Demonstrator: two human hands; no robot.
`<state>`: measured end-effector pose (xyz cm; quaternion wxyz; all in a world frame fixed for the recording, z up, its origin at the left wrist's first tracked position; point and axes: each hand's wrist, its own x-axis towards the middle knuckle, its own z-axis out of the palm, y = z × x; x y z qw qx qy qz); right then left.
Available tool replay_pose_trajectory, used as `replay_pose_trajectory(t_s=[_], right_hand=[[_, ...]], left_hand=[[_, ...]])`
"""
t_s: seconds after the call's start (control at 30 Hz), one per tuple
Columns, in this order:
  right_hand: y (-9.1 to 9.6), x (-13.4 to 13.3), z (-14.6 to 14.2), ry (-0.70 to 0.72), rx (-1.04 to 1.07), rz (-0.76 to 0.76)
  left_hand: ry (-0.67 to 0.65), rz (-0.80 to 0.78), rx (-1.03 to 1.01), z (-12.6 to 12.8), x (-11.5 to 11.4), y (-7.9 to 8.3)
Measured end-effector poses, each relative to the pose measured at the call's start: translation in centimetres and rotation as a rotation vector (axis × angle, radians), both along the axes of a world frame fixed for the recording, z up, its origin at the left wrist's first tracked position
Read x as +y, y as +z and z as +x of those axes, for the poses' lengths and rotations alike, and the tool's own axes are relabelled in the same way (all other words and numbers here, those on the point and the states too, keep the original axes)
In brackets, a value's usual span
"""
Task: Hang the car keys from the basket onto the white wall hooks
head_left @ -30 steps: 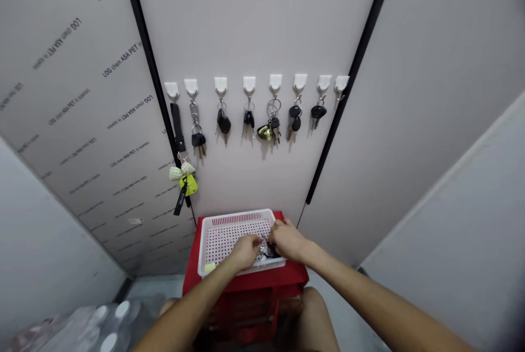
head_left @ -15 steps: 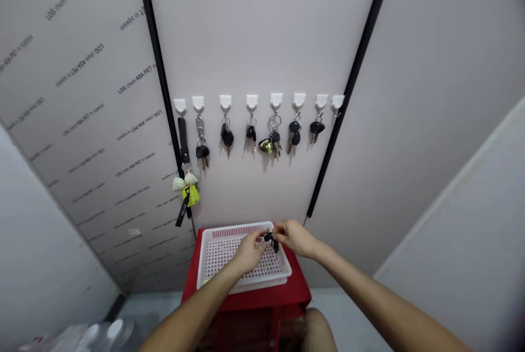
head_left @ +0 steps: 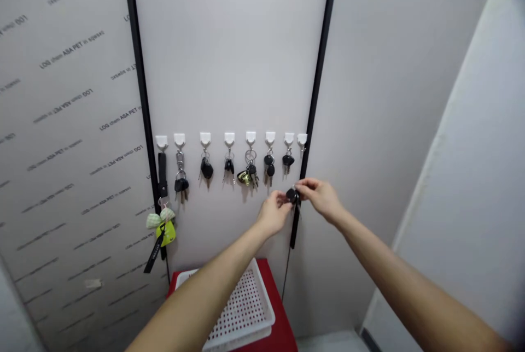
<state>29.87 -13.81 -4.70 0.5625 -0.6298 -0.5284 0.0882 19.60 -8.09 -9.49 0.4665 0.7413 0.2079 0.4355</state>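
A pale wall panel [head_left: 233,57] faces you, framed by two black strips (the left strip [head_left: 137,68] borders a film-covered panel [head_left: 61,122] printed with grey lettering). A row of white hooks [head_left: 229,137] runs across the pale panel at about the height of your hands. Key bunches [head_left: 206,168] hang from most of them. The leftmost one carries a black strap with a green tag [head_left: 165,230] at its lower end. The last hook [head_left: 302,138], right beside the right strip [head_left: 318,84], looks bare as far as you can make out.

Both your arms are stretched up towards the wall. Your left hand [head_left: 274,212] and your right hand [head_left: 320,197] meet just below that last hook, and the key [head_left: 292,195] sits between them, a small black head held up in the air in front of the right strip. Your left grip is closed on it from the left side, thumb and fingertips pinching. Your right grip is closed on it from the right, with the fingers curled over the top. The key is clear of the hook and touches nothing but your fingers.

Low down, under your left forearm, a white basket [head_left: 250,308] with a perforated floor lies on a red bench [head_left: 283,333], well apart from the key.
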Motion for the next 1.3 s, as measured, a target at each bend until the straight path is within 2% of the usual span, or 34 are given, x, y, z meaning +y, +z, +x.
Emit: replay_pose_trajectory(t_s=[0.13, 0.27, 0.37, 0.5, 0.6, 0.67, 0.73, 0.8, 0.87, 0.93, 0.97, 1.03, 1.07, 1.1, 1.17, 1.3], right_hand=[[4.3, 1.2, 1.9, -0.117, 0.112, 0.148], [6.5, 2.7, 3.4, -0.279, 0.046, 0.191], [6.9, 3.7, 4.1, -0.394, -0.051, 0.157], [6.7, 4.4, 4.4, -0.439, -0.115, 0.089], [6.1, 4.3, 4.3, -0.430, -0.109, 0.068], [5.3, 3.9, 4.0, -0.458, -0.115, 0.122], [3.7, 3.3, 3.3, -0.508, -0.111, 0.190], [0.9, 2.7, 2.0, -0.471, -0.078, 0.183], [-2.8, 2.1, 0.0, -0.266, -0.031, 0.052], [-6.8, 1.7, -2.6, 0.055, -0.020, -0.157], [-8.6, 1.6, -4.0, 0.210, -0.014, -0.311], [-10.9, 1.7, -6.6, 0.466, -0.060, -0.476], [-11.2, 1.8, -7.9, 0.542, -0.093, -0.497], [-10.9, 2.0, -9.0, 0.581, -0.123, -0.465], [-8.7, 2.3, -11.1, 0.565, -0.137, -0.289], [-1.7, 1.7, -14.5, 0.491, 0.001, 0.228]], left_hand=[[0.050, 0.069, -0.023, 2.5, -0.5, 4.4], [0.134, 0.105, 0.097, 3.1, -0.9, 7.3], [0.176, 0.085, 0.156, 3.0, -0.9, 8.0], [0.173, 0.068, 0.178, 2.6, -0.6, 7.5], [0.143, 0.062, 0.182, 1.8, -0.5, 6.4], [0.122, 0.022, 0.178, 0.9, -0.3, 5.4], [0.112, -0.048, 0.164, -0.5, 0.1, 3.7], [0.113, -0.123, 0.138, -2.2, 0.7, 1.4], [0.143, -0.202, 0.120, -4.2, 1.5, -1.6], [0.196, -0.300, 0.129, -6.4, 2.2, -4.8], [0.218, -0.351, 0.136, -7.5, 2.5, -6.2], [0.241, -0.429, 0.125, -9.8, 2.9, -7.9], [0.238, -0.447, 0.097, -10.9, 2.9, -8.0], [0.230, -0.446, 0.054, -11.9, 2.8, -7.6], [0.202, -0.375, -0.066, -13.9, 1.9, -5.1], [0.083, -0.093, -0.308, -16.9, -1.0, 2.6]])
